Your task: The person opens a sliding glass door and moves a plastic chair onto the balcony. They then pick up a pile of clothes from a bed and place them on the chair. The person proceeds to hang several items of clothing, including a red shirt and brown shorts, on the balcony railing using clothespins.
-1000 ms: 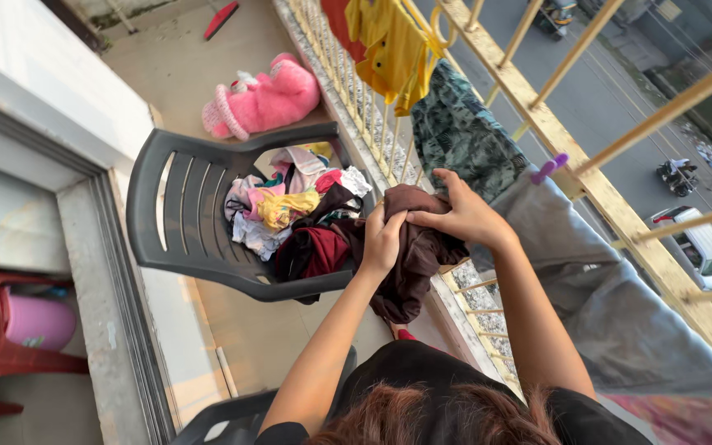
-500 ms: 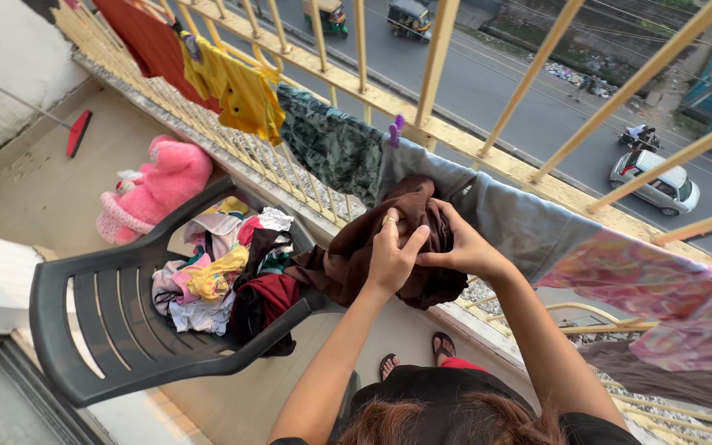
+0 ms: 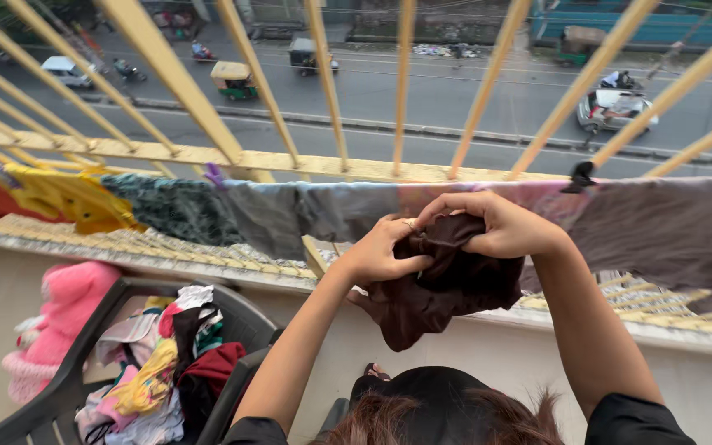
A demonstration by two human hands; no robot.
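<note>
The bunched dark brown cloth garment was held up right in front of the yellow metal balcony railing, both hands clamped on it, left hand and right hand close together. Grey plastic chair piled with clothes sat below-left of the railing.

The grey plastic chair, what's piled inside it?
The grey chair holds a heap of mixed clothes: white, pink, yellow, black and dark red pieces. The seat beneath them is covered. A pink plush toy sits beside the chair.
</note>
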